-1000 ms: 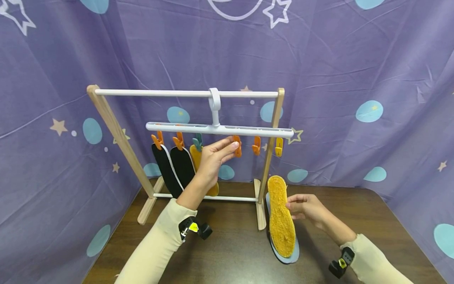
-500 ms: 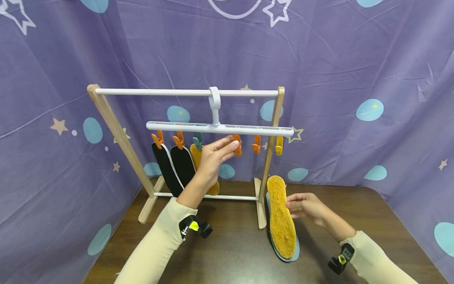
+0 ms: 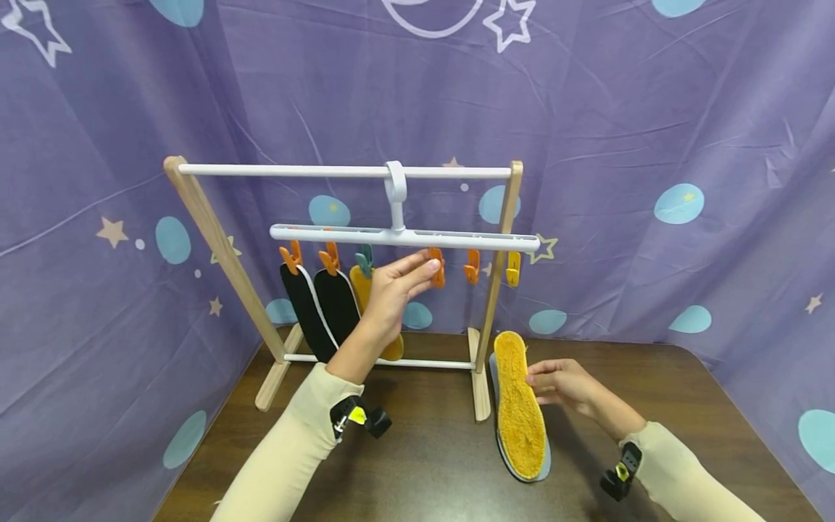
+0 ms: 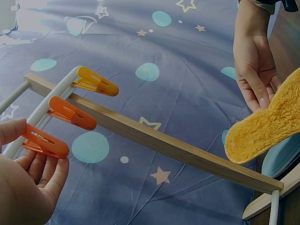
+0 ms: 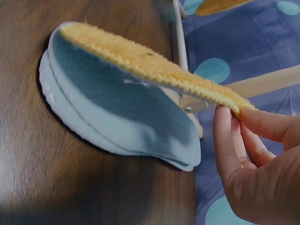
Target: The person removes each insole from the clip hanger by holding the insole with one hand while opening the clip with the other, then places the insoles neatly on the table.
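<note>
My left hand (image 3: 391, 290) pinches an orange clothespin (image 4: 49, 144) hanging from the white hanger bar (image 3: 339, 235), thumb on one side and fingertips on the other. Nothing hangs in that clothespin. With thumb and fingers, my right hand (image 3: 569, 388) pinches the side edge of a fuzzy yellow insole (image 3: 520, 413). In the right wrist view, the gripped end of this insole is tilted up, while its far end lies low over light blue insoles (image 5: 117, 140) stacked on the table. Left of my left hand, two black insoles (image 3: 306, 312) and another yellow insole (image 3: 393, 348) hang from clothespins, partly hidden by my arm.
Another orange clothespin (image 3: 472, 267) and a yellow clothespin (image 3: 513, 269) hang unfilled to the right. The hanger hooks over the top rail (image 3: 280, 170) of a wooden rack (image 3: 215, 246) on the brown table (image 3: 430, 464). A purple curtain (image 3: 607, 145) stands behind and at both sides.
The upper end of the yellow insole in my right hand has dipped slightly, and that hand has come down a little. My left hand keeps its pinch on the clothespin.
</note>
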Motion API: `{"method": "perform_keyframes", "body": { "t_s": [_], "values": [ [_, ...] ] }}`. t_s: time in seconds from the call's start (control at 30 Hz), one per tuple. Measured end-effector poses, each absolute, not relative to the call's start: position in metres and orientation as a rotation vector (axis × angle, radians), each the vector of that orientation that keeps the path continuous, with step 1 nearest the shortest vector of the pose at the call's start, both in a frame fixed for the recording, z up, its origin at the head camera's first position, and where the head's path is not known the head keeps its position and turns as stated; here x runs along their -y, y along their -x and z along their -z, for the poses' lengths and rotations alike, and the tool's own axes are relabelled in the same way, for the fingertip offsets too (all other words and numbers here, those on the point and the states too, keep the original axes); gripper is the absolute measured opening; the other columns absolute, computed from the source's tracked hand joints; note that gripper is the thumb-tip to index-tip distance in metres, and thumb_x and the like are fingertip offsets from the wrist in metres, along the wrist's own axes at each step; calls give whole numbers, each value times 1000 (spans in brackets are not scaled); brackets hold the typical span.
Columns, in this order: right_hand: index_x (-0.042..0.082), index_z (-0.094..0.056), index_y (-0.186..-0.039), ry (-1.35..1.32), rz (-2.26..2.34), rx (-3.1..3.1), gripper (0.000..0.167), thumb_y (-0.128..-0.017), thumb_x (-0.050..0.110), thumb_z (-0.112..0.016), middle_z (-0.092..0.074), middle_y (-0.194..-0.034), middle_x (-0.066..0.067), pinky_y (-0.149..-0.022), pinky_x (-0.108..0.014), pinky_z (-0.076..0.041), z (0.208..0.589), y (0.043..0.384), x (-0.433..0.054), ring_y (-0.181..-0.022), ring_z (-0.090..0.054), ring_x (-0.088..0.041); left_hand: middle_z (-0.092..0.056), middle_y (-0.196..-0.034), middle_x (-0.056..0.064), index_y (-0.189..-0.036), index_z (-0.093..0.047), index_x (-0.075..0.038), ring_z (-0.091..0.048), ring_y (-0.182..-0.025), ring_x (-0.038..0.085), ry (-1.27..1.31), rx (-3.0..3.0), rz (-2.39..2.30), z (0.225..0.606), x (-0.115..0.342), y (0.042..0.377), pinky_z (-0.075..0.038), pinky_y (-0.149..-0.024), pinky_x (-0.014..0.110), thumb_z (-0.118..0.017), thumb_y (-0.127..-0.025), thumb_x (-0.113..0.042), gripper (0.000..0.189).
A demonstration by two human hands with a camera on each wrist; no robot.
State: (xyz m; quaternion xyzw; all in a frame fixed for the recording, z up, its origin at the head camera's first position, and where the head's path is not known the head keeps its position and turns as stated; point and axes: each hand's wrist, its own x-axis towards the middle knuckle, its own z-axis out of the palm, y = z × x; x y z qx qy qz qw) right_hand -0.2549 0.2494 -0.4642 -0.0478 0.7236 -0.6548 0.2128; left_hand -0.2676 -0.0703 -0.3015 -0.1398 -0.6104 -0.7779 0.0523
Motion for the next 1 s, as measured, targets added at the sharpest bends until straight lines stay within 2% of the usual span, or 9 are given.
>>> {"method": "perform_keyframes", "body": {
  "t_s": [0.27,0.67,1.0],
  "values": [
    [-10,-64,-114,113,1791,-2055,22,-97,4,-63,-72,-88,2,-71,-28,-62,473,260,-249,-81,-71,-12,-75,-115,9,-129,-64,9,-72,-93,7,418,1857,2376,303,70,268,-58,-94,27,-68,-95,-7,38],
    [-12,-65,-111,118,1704,-2150,23,-96,5,-66,-70,-87,-1,-69,-30,-62,478,267,-245,-78,-67,-13,-76,-101,-2,-127,-64,12,-72,-91,7,423,1824,2390,303,70,270,-59,-91,25,-69,-93,-5,38],
    [-12,-68,-106,58,1667,-2233,18,-95,2,-66,-70,-84,-2,-66,-30,-62,482,267,-242,-76,-66,-13,-77,-106,3,-128,-64,11,-72,-95,8,438,1821,2386,303,70,271,-59,-92,27,-68,-93,-5,39]
  ]
}}
